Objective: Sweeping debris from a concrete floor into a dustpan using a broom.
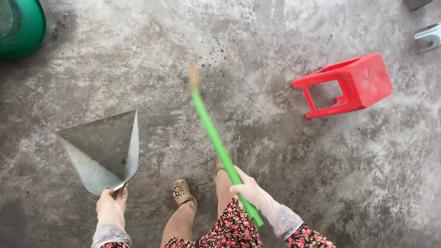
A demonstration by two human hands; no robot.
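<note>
My left hand (110,205), in a thin clear glove, grips the narrow end of a grey metal dustpan (104,149) held above the concrete floor at the lower left. My right hand (248,188), also gloved, is closed around the green handle of a broom (213,135). The handle slants up and to the left; its brush end looks like a blurred tan tip near dark specks of dirt (213,69) on the floor. My two feet in brown shoes (182,192) stand between the hands.
A red plastic stool (350,85) lies tipped on its side at the right. A green basin (20,27) sits at the top left corner. A pale grey object (428,37) is at the right edge. Stained concrete floor (344,174) spreads all around.
</note>
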